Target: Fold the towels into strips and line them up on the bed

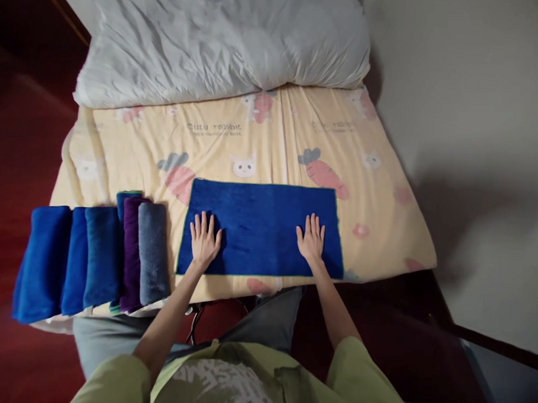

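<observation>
A blue towel [263, 231] with thin green edging lies spread flat on the bed, its long side running left to right. On its left part rests my left hand [205, 239], palm down with the fingers apart. My right hand [311, 239] lies flat near the towel's right end, fingers also stretched out. Neither hand grips anything. To the left stands a row of folded towels: a bright blue one [46, 260], a darker blue one [101, 256], a purple one [132, 255] and a grey one [153, 253], among others.
A yellow bed sheet [271, 148] with carrot and rabbit prints covers the bed. Across its far side lies a bulky white quilt [227, 39]. A pale wall [469, 115] rises on the right, and the dark red floor [16, 155] shows on the left.
</observation>
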Demonstrator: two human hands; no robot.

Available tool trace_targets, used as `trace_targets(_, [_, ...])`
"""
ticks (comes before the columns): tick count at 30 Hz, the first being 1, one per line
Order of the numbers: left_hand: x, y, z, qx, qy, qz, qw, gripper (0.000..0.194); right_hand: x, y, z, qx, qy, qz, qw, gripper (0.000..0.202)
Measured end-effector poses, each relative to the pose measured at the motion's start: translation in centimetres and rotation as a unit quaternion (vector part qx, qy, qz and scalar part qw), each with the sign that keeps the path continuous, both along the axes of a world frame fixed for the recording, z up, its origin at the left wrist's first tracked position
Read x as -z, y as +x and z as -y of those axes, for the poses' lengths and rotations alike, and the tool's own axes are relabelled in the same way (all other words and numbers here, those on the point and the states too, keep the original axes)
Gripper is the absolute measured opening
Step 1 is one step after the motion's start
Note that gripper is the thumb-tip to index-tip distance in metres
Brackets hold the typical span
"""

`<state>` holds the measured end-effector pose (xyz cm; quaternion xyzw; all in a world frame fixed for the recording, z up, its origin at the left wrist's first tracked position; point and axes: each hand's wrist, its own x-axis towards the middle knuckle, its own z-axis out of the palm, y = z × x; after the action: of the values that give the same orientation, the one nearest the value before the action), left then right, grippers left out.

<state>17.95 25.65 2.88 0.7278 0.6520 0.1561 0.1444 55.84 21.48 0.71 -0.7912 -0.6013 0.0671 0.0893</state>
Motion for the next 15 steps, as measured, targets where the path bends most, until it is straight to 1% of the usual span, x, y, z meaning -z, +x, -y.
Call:
trace_targets(2, [0.2, -1.0, 3.5, -0.029, -0.009, -0.009, 1.0, 0.068, 0.3, 1.0, 3.6, 0.022, 0.006, 0.01, 1.0, 0.066])
trace_targets(3, [0.2, -1.5, 4.7, -0.044, -0.01, -0.014, 0.999, 0.068, 0.5, 1.7, 5.0, 0.034, 0.012, 0.017, 0.999, 0.066])
trace_targets(4, [0.3, -2.0, 5.6, -0.056, -0.009, -0.019, 0.998, 0.068, 0.7, 2.5, 6.2, 0.044, 0.019, 0.024, 0.999, 0.066])
trace_targets(6, [0.2, -2.7, 6.7, -0.071, 0.0, -0.032, 0.997, 0.068, 1.0, 3.8, 7.6, 0.054, 0.032, 0.04, 0.997, 0.066])
trace_targets(9, [0.1, -3.2, 7.6, -0.075, 0.022, -0.049, 0.996, 0.067, 1.5, 4.9, 8.3, 0.06, 0.048, 0.065, 0.995, 0.067])
trace_targets(12, [0.3, -3.3, 8.2, -0.078, 0.036, -0.06, 0.995, 0.066, 1.8, 4.8, 8.2, 0.063, 0.057, 0.077, 0.993, 0.066])
trace_targets(15, [0.7, -3.3, 7.8, -0.072, 0.047, -0.069, 0.994, 0.066, 2.0, 4.6, 8.1, 0.063, 0.064, 0.079, 0.993, 0.066])
